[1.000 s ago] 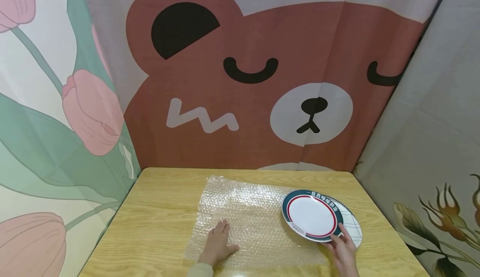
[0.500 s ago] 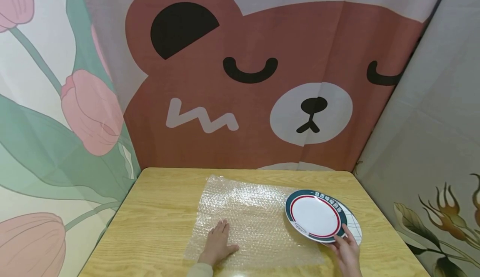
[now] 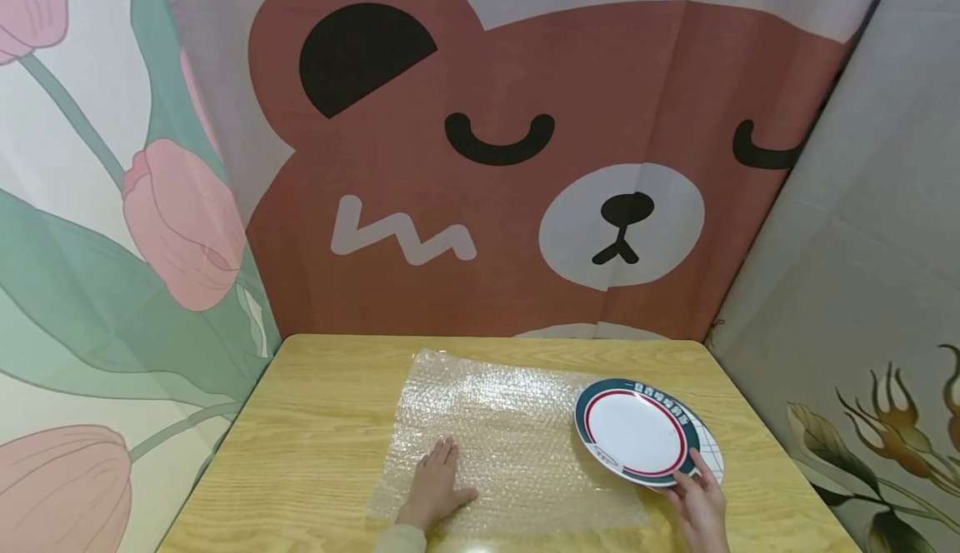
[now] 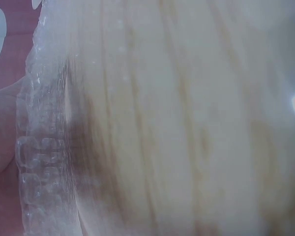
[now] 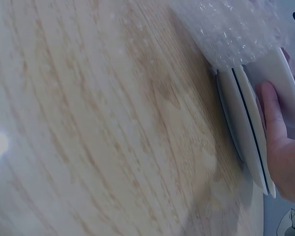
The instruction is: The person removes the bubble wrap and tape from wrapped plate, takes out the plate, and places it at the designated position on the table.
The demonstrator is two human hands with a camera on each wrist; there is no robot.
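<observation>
A sheet of bubble wrap (image 3: 502, 428) lies spread over the middle of the table. My left hand (image 3: 435, 485) rests flat on its near left part, fingers straight and thumb out. At the sheet's right side, my right hand (image 3: 699, 499) grips the near right rim of a white plate (image 3: 636, 432) with a dark teal band and red ring. Beneath it, a white plate with thin lines (image 3: 712, 455) shows at the right. In the right wrist view the gripped plate (image 5: 282, 81) tilts away from the stacked plates (image 5: 243, 128) below, the thumb (image 5: 271, 105) under its rim.
The wooden table (image 3: 300, 445) ends at a bear-print curtain (image 3: 495, 203) behind. Patterned cloths hang at the left and right sides. In the right wrist view, the bubble wrap's edge (image 5: 226, 32) reaches up against the plates.
My right hand has moved slightly right with the banded plate, which covers more of the lined plate now. The left hand has stayed in place on the bubble wrap.
</observation>
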